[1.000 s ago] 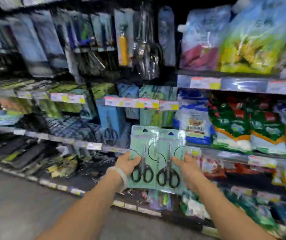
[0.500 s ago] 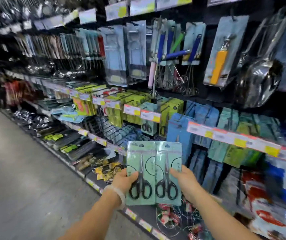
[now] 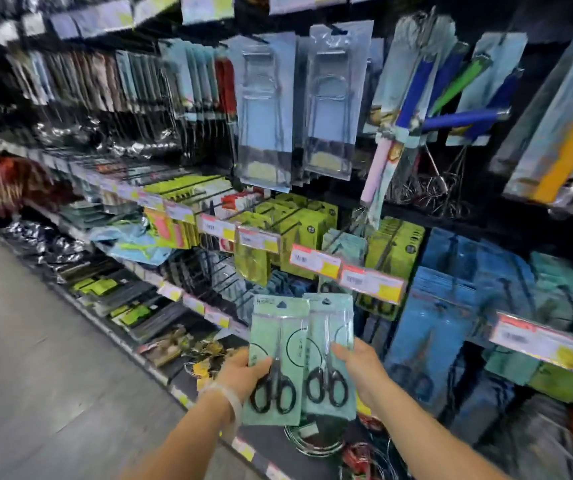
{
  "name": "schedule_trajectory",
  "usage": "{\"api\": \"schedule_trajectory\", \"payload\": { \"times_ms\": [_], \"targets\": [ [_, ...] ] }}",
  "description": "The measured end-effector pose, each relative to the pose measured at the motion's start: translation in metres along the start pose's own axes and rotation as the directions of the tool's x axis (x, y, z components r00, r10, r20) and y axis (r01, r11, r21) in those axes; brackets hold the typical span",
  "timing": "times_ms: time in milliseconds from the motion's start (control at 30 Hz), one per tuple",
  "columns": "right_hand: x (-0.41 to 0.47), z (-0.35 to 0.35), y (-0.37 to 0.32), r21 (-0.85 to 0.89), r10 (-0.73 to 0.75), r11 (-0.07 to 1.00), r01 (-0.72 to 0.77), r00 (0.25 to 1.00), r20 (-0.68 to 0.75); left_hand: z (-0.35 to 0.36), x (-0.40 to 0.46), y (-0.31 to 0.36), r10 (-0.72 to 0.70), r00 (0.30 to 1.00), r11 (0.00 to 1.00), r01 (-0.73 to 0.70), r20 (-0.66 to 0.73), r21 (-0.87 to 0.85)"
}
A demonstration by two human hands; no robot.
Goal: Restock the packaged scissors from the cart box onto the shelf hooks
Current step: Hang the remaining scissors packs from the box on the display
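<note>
While held up before the shelf (image 3: 312, 261), two packaged scissors stand side by side, upright, edges slightly overlapping at the middle. Left pack (image 3: 275, 362): mint-green card, black-handled scissors with blades pointing up, pinched at its lower left edge by the left hand (image 3: 243, 374), thumb across the front of the card, fingers hidden behind. Right pack (image 3: 330, 355): same card and scissors, gripped at its right edge by the right hand (image 3: 361, 370), thumb lying on the front, other fingers behind the card and out of sight. Pale band (image 3: 226, 398) around the left wrist. Both packs clear of any hook, hanging holes at the top free, raised just below the row of red-and-yellow price tags (image 3: 316, 261) along the shelf's front edge. Behind that edge, green boxes (image 3: 298, 230) and blue packs (image 3: 451, 306) on hooks. Higher up, clear blister packs (image 3: 267, 109) and blue-handled whisks (image 3: 416, 109) hanging from the upper rail. Grey floor (image 3: 35, 358) at the left of the view. Much of the shelf blurred, small print unreadable.
</note>
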State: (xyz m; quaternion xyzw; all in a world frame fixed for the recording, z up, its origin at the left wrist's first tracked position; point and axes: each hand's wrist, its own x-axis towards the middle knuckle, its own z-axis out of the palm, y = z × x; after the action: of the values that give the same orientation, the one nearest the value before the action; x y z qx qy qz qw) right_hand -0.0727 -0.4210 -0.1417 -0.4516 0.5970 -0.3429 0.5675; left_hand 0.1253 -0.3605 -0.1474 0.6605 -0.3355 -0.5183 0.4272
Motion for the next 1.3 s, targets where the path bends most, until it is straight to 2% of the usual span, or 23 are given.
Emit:
{"api": "schedule_trajectory", "payload": {
  "times_ms": [100, 200, 433, 500, 600, 667, 733, 800, 867, 933, 1000, 1100, 1200, 1300],
  "targets": [
    [0.022, 0.015, -0.017, 0.022, -0.005, 1.0, 0.007, 0.997, -0.078, -0.013, 0.036, 0.011, 0.015, 0.999, 0.999, -0.017, 0.045, 0.052],
    [0.049, 0.025, -0.032, 0.072, -0.041, 0.996, 0.053, 0.986, -0.161, -0.025, 0.066, 0.027, 0.067, 0.995, 0.979, -0.08, 0.074, 0.186],
    [0.077, 0.04, -0.031, 0.224, 0.031, 0.974, 0.034, 0.959, -0.282, -0.042, 0.11, 0.037, 0.051, 0.979, 0.973, -0.093, 0.197, 0.209],
    [0.083, 0.042, -0.031, 0.201, 0.064, 0.98, 0.002, 0.945, -0.322, -0.043, 0.115, 0.038, 0.045, 0.973, 0.969, -0.098, 0.228, 0.227],
    [0.09, 0.041, -0.038, 0.022, 0.067, 0.998, -0.064, 0.893, -0.445, -0.041, 0.121, 0.04, 0.034, 0.959, 0.958, -0.111, 0.28, 0.265],
    [0.084, 0.038, -0.036, -0.031, 0.074, 0.994, -0.104, 0.859, -0.507, -0.034, 0.123, 0.039, 0.026, 0.951, 0.96, -0.11, 0.307, 0.259],
    [0.07, 0.035, -0.031, 0.012, 0.099, 0.994, -0.105, 0.892, -0.442, -0.024, 0.124, 0.038, 0.022, 0.935, 0.958, -0.121, 0.353, 0.261],
    [0.054, 0.037, -0.022, 0.028, 0.11, 0.994, -0.107, 0.968, -0.224, -0.013, 0.123, 0.038, 0.016, 0.918, 0.957, -0.13, 0.397, 0.261],
    [0.044, 0.043, -0.016, 0.01, 0.054, 0.999, -0.053, 0.995, -0.086, 0.0, 0.123, 0.037, 0.023, 0.909, 0.964, -0.13, 0.417, 0.23],
    [0.039, 0.047, -0.013, 0.005, -0.047, 0.999, 0.049, 0.99, -0.134, 0.012, 0.121, 0.039, 0.044, 0.912, 0.97, -0.136, 0.408, 0.201],
    [0.037, 0.046, -0.019, -0.061, -0.14, 0.99, 0.129, 0.965, -0.224, 0.021, 0.12, 0.041, 0.082, 0.926, 0.976, -0.15, 0.368, 0.16],
    [0.038, 0.042, -0.029, -0.167, -0.258, 0.962, 0.218, 0.926, -0.276, 0.029, 0.123, 0.051, 0.173, 0.929, 0.968, -0.221, 0.328, 0.115],
    [0.041, 0.038, -0.042, -0.168, -0.308, 0.949, 0.266, 0.895, -0.323, 0.035, 0.124, 0.066, 0.243, 0.908, 0.957, -0.282, 0.34, 0.069],
    [0.049, 0.039, -0.05, -0.184, -0.321, 0.945, 0.272, 0.881, -0.348, 0.04, 0.126, 0.075, 0.233, 0.917, 0.966, -0.257, 0.323, 0.033]
  ]
}}
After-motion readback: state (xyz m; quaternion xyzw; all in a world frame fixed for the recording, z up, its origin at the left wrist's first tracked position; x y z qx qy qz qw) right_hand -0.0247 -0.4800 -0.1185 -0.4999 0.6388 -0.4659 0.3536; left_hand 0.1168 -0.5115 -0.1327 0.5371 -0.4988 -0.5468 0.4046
